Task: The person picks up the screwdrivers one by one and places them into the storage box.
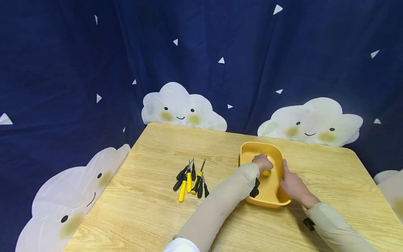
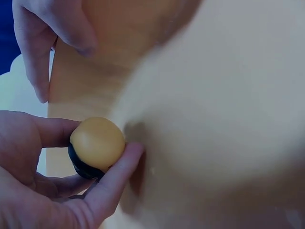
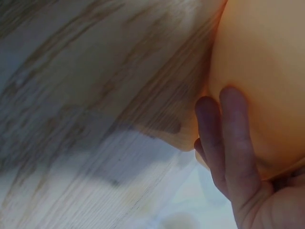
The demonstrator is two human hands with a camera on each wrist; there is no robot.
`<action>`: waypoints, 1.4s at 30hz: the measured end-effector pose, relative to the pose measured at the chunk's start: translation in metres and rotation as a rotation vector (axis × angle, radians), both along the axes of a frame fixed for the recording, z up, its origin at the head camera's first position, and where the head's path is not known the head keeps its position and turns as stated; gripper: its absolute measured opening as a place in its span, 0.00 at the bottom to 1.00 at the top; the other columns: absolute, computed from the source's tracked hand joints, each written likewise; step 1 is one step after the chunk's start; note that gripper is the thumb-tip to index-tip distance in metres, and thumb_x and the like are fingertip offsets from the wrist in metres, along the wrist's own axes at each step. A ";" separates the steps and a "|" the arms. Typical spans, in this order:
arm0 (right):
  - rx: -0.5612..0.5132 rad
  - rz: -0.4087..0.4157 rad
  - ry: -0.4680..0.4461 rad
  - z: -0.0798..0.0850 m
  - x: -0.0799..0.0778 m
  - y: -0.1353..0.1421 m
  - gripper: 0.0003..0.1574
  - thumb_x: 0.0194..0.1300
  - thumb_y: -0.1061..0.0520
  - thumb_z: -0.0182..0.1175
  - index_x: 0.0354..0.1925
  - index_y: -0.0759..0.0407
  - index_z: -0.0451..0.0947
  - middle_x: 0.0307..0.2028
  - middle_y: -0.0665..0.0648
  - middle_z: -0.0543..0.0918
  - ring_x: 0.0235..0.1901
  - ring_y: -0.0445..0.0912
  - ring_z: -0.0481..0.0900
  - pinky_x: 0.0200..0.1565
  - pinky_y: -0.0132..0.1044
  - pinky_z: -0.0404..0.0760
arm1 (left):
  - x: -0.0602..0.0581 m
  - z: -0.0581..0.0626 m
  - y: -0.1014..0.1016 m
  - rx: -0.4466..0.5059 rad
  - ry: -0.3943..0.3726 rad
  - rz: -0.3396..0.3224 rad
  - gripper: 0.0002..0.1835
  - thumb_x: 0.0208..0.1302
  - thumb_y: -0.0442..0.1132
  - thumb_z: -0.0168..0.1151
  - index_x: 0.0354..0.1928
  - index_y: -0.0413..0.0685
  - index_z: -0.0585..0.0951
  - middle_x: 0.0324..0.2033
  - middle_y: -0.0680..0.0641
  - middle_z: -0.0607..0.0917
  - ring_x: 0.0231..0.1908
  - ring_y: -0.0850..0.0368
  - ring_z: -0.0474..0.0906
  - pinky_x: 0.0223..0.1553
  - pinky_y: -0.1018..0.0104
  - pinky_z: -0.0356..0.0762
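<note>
My left hand [image 1: 263, 163] reaches into an orange plastic bin [image 1: 264, 202], its fingers and thumb around the handle of a screwdriver [image 1: 266, 173]. The left wrist view shows the rounded yellow end of that screwdriver's handle [image 2: 99, 143], with black at its lower side; its tip is hidden. My right hand [image 1: 294, 184] holds the bin's right wall. Seen from the right wrist, two of its fingers [image 3: 236, 138] lie along the bin's outside. The left wrist view has the rim passing between the right thumb [image 2: 76, 36] and fingers.
Several screwdrivers [image 1: 189, 178] with yellow or black handles lie in a loose group on the wooden table [image 1: 141, 217], left of the left forearm. Beyond the table hangs a dark blue curtain [image 1: 201, 70] with cloud figures.
</note>
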State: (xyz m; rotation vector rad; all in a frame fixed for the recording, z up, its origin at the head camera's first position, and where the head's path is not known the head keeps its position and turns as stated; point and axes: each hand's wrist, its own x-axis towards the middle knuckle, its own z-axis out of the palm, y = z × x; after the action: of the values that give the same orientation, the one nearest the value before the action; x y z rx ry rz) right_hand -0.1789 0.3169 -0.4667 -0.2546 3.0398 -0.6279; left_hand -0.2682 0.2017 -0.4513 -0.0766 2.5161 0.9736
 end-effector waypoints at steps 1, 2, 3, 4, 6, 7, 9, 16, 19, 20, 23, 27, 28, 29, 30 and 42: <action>0.000 -0.003 -0.004 0.000 0.000 0.000 0.46 0.64 0.66 0.42 0.69 0.74 0.27 0.15 0.59 0.70 0.14 0.48 0.67 0.17 0.41 0.67 | 0.000 0.000 -0.001 0.005 0.003 0.003 0.19 0.57 0.42 0.64 0.51 0.51 0.80 0.35 0.47 0.78 0.20 0.54 0.75 0.15 0.65 0.76; -0.003 -0.006 -0.009 -0.001 0.000 0.000 0.46 0.64 0.66 0.42 0.69 0.74 0.27 0.15 0.59 0.70 0.14 0.48 0.66 0.17 0.41 0.67 | 0.000 0.000 -0.001 0.015 0.004 0.008 0.18 0.56 0.42 0.65 0.50 0.50 0.81 0.34 0.46 0.78 0.20 0.54 0.75 0.14 0.65 0.75; -0.004 -0.008 -0.012 -0.001 0.000 0.000 0.46 0.64 0.65 0.42 0.69 0.74 0.27 0.15 0.58 0.69 0.13 0.47 0.66 0.17 0.40 0.66 | 0.000 -0.001 -0.001 0.025 0.005 0.013 0.17 0.55 0.43 0.66 0.48 0.49 0.81 0.33 0.46 0.77 0.20 0.54 0.75 0.14 0.65 0.75; -0.005 -0.009 -0.016 -0.001 0.000 -0.001 0.46 0.64 0.65 0.41 0.69 0.73 0.27 0.14 0.58 0.68 0.12 0.47 0.65 0.16 0.40 0.66 | 0.001 -0.001 -0.002 0.031 0.006 0.017 0.16 0.55 0.43 0.66 0.46 0.47 0.81 0.32 0.46 0.77 0.20 0.54 0.75 0.13 0.65 0.75; -0.004 -0.008 -0.020 -0.001 0.000 -0.001 0.46 0.64 0.65 0.41 0.70 0.73 0.26 0.14 0.57 0.67 0.12 0.47 0.65 0.16 0.39 0.65 | 0.001 -0.001 -0.002 0.037 0.010 0.023 0.14 0.54 0.43 0.67 0.41 0.45 0.81 0.30 0.45 0.76 0.20 0.54 0.74 0.13 0.65 0.74; -0.005 -0.008 -0.023 -0.001 0.000 -0.001 0.46 0.64 0.65 0.41 0.70 0.73 0.26 0.14 0.57 0.67 0.12 0.47 0.65 0.15 0.39 0.65 | 0.001 -0.001 -0.002 0.035 0.013 0.024 0.13 0.54 0.43 0.67 0.38 0.44 0.81 0.29 0.45 0.76 0.20 0.54 0.74 0.13 0.65 0.74; -0.006 -0.004 -0.021 -0.001 0.000 0.000 0.46 0.64 0.65 0.41 0.70 0.73 0.25 0.15 0.58 0.69 0.12 0.47 0.65 0.16 0.40 0.66 | 0.002 -0.001 -0.002 0.024 0.021 0.017 0.10 0.54 0.42 0.66 0.33 0.43 0.80 0.27 0.45 0.76 0.19 0.54 0.77 0.13 0.66 0.75; 0.016 0.001 0.016 0.001 -0.002 -0.001 0.47 0.62 0.66 0.43 0.69 0.75 0.28 0.20 0.66 0.74 0.15 0.49 0.69 0.18 0.44 0.69 | -0.001 0.002 -0.003 0.056 0.007 0.051 0.07 0.55 0.38 0.63 0.30 0.40 0.79 0.28 0.44 0.76 0.20 0.51 0.81 0.20 0.63 0.81; 0.022 0.000 0.027 0.001 -0.002 -0.001 0.46 0.61 0.66 0.43 0.69 0.75 0.29 0.21 0.69 0.75 0.16 0.50 0.70 0.19 0.45 0.70 | -0.002 0.005 -0.004 0.065 0.004 0.055 0.07 0.56 0.38 0.62 0.34 0.41 0.79 0.29 0.45 0.76 0.21 0.52 0.80 0.22 0.62 0.81; 0.020 0.001 0.029 0.001 -0.002 -0.001 0.46 0.61 0.66 0.42 0.69 0.75 0.29 0.22 0.70 0.75 0.16 0.50 0.70 0.19 0.45 0.70 | -0.002 0.005 -0.004 0.066 0.007 0.050 0.07 0.57 0.38 0.62 0.34 0.41 0.79 0.29 0.45 0.76 0.22 0.52 0.79 0.22 0.62 0.81; 0.020 0.002 0.031 0.001 -0.002 -0.001 0.46 0.61 0.66 0.43 0.69 0.75 0.29 0.24 0.73 0.76 0.17 0.51 0.72 0.20 0.47 0.71 | -0.002 0.009 -0.007 0.080 0.023 0.021 0.06 0.59 0.39 0.60 0.35 0.43 0.79 0.28 0.48 0.76 0.24 0.54 0.77 0.24 0.62 0.81; 0.016 0.000 0.024 0.002 -0.001 -0.001 0.46 0.62 0.66 0.43 0.69 0.75 0.30 0.24 0.72 0.75 0.17 0.51 0.71 0.20 0.47 0.70 | -0.001 0.016 -0.013 0.147 0.033 -0.032 0.08 0.63 0.40 0.57 0.40 0.44 0.78 0.29 0.50 0.76 0.30 0.54 0.78 0.28 0.62 0.82; 0.017 -0.002 0.026 0.002 0.000 -0.001 0.46 0.61 0.66 0.43 0.69 0.75 0.30 0.24 0.73 0.76 0.17 0.52 0.71 0.20 0.47 0.71 | -0.002 0.019 -0.015 0.175 0.034 -0.048 0.09 0.64 0.40 0.57 0.42 0.43 0.78 0.29 0.50 0.75 0.31 0.54 0.79 0.29 0.62 0.82; 0.017 -0.003 0.024 0.002 -0.001 -0.001 0.46 0.62 0.66 0.43 0.69 0.75 0.30 0.24 0.72 0.75 0.17 0.51 0.71 0.20 0.47 0.71 | -0.002 0.021 -0.018 0.201 0.034 -0.067 0.09 0.65 0.40 0.56 0.43 0.43 0.78 0.30 0.50 0.75 0.33 0.54 0.79 0.30 0.62 0.82; 0.017 -0.004 0.024 0.002 -0.001 -0.001 0.46 0.62 0.66 0.43 0.69 0.75 0.30 0.24 0.73 0.76 0.17 0.52 0.71 0.20 0.47 0.71 | -0.002 0.024 -0.021 0.227 0.034 -0.089 0.10 0.66 0.39 0.54 0.44 0.42 0.77 0.30 0.50 0.75 0.35 0.53 0.80 0.31 0.62 0.82; -0.008 -0.018 -0.007 0.001 -0.002 -0.008 0.46 0.64 0.65 0.42 0.69 0.74 0.28 0.27 0.77 0.77 0.21 0.53 0.74 0.23 0.49 0.73 | -0.002 0.059 -0.080 0.611 0.014 -0.242 0.11 0.70 0.37 0.51 0.49 0.38 0.74 0.40 0.40 0.79 0.44 0.41 0.80 0.35 0.57 0.82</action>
State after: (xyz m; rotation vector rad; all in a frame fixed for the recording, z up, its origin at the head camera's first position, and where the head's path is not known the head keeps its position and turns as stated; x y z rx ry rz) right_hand -0.1812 0.3089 -0.4653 -0.2252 3.0368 -0.6414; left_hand -0.2704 0.1212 -0.3926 0.4082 2.0677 1.5782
